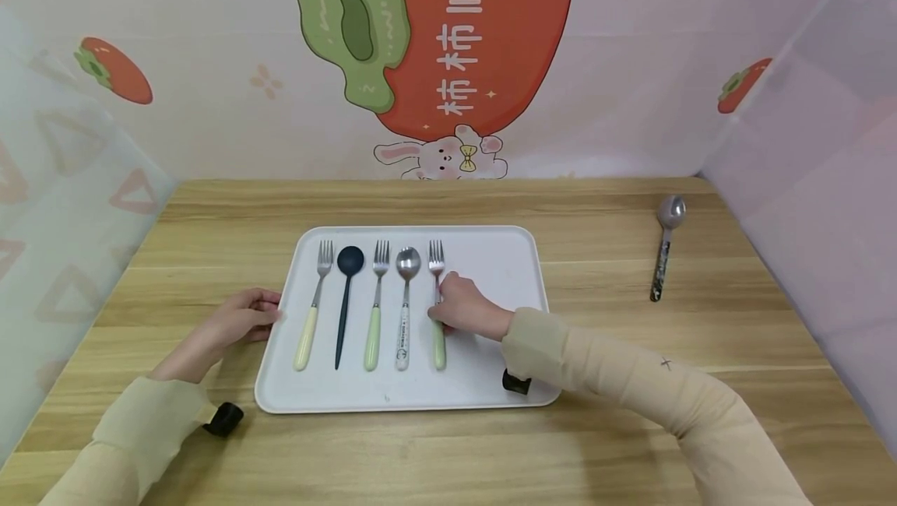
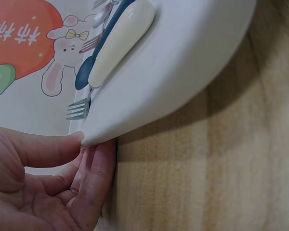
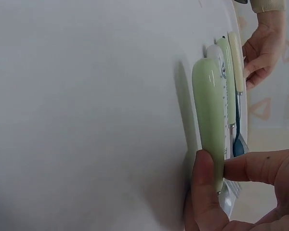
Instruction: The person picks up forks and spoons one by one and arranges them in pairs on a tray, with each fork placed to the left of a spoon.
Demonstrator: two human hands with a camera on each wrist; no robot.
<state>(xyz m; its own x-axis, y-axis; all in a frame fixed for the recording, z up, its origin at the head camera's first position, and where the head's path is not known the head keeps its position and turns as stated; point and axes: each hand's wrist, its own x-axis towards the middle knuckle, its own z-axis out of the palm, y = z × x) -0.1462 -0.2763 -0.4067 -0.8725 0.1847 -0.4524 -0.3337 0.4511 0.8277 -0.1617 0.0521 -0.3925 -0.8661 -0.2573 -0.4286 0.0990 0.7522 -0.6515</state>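
Note:
A white tray (image 1: 490, 389) lies on the wooden table, bearing a row of upright-laid cutlery. At its left rim, my left hand (image 1: 241, 317) pinches the edge, thumb on top and fingers below. My right hand (image 1: 468, 305) pinches the rightmost fork, a green-handled fork (image 1: 439, 352), between thumb and fingers near the top of its handle (image 3: 208, 96). Left of it lie a white-handled spoon (image 1: 404, 335), another green-handled fork (image 1: 373, 339), a black spoon (image 1: 343, 311) and a cream-handled fork (image 1: 306, 339). In the left wrist view the cream handle (image 2: 120, 45) shows beside the rim.
A metal spoon with a dark patterned handle (image 1: 661, 261) lies on the table (image 1: 603, 226) right of the tray. A printed wall (image 1: 210, 117) rises behind the table, with side walls at left and right.

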